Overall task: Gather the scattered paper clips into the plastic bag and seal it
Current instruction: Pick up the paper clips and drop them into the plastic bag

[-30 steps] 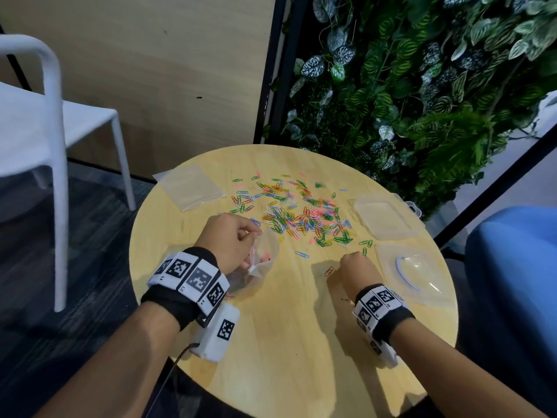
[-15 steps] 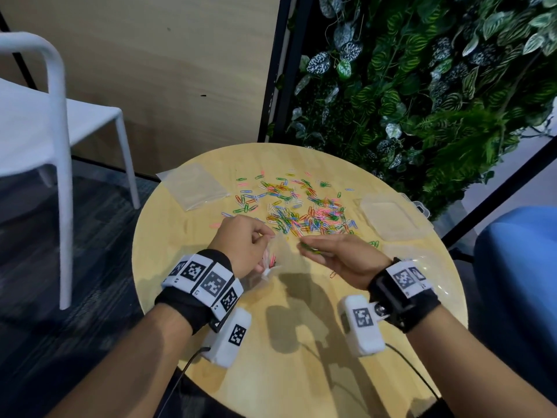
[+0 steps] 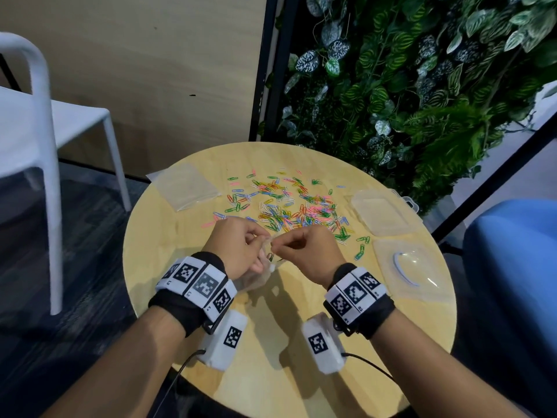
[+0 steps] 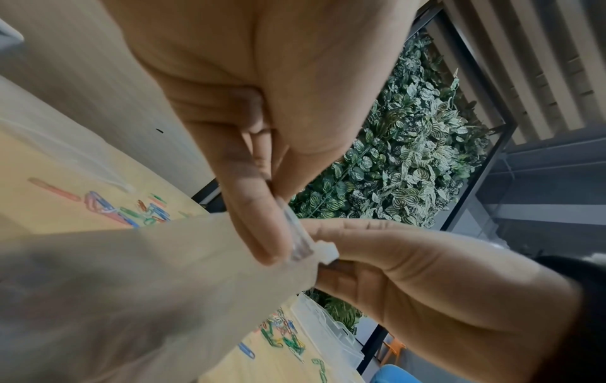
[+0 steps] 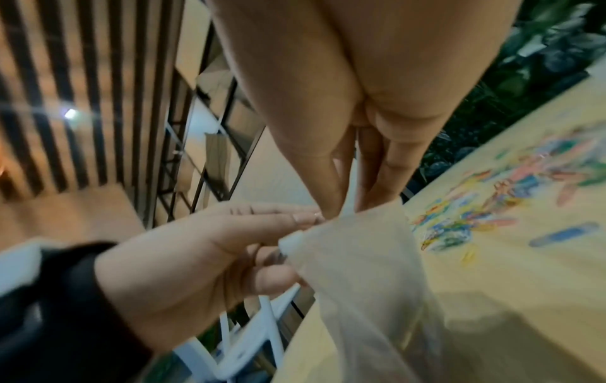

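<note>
Pinching from both sides, the left hand and right hand meet over the round table, each grip clamped on the top edge of the plastic bag, which hangs between them just nearer than the paper clips scattered across the table's far half. From the left wrist, the left hand's fingers and thumb squeeze the bag's ridged top strip, the right hand's fingertips touching it beside them; the bag's cloudy body sags below. From the right wrist, thumb and fingers nip the bag's corner, blurred clips lying beyond.
</note>
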